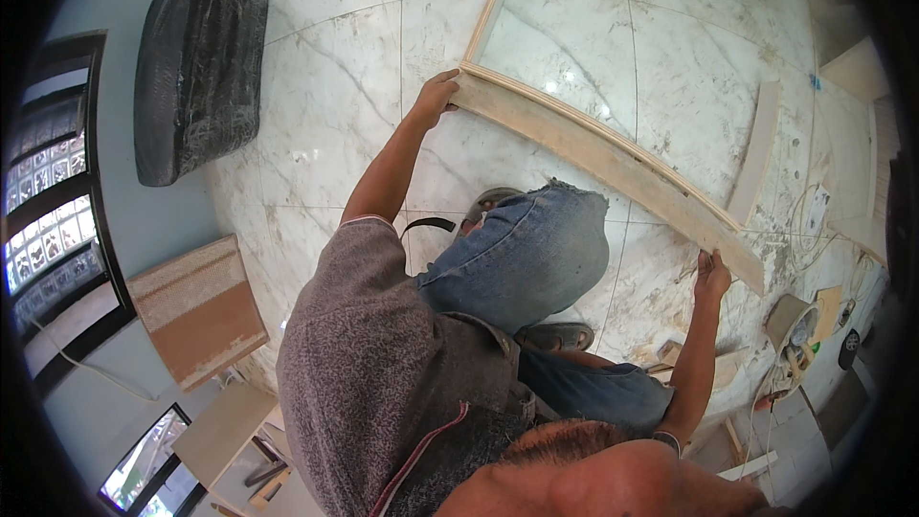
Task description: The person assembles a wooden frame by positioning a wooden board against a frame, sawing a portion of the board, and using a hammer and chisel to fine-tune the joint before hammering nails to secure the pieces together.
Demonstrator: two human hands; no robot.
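Head view: a person crouches on the marble floor (pixel 316 115), both hands on a long wooden frame rail (pixel 603 158) lying flat there. The left hand (pixel 436 96) has its fingers closed over 1 end; the right hand (pixel 713 275) grips the other end

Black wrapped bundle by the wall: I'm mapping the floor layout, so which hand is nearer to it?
Left. The left hand grips one end of the curved wooden rail, right of the black wrapped bundle; the right hand holds the other end, farther off.
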